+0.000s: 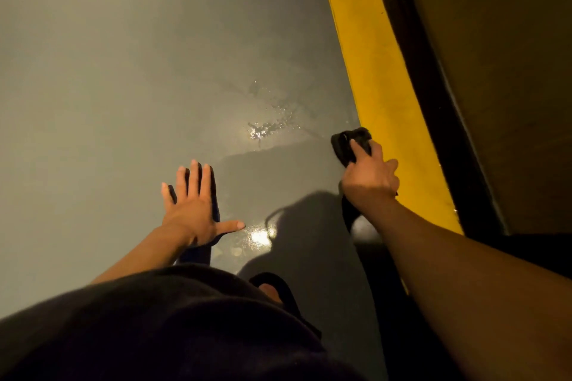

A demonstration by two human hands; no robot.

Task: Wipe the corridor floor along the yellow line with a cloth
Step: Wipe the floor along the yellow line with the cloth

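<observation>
- Dark cloth (351, 145) is being gripped by the right hand (370, 175), wiping the wet floor (123, 71) beside the yellow line (380, 77).
- Left hand (193, 204) is bracing flat, fingers spread, holding nothing.
- Next stroke probably needs to be following the line forward.

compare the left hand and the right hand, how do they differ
The left hand is spread flat, fingers straight, holding nothing; the right hand is curled round a dark cloth. The left hand is out on the grey floor; the right hand is at the edge of the yellow line. Both are bare and reach forward.
</observation>
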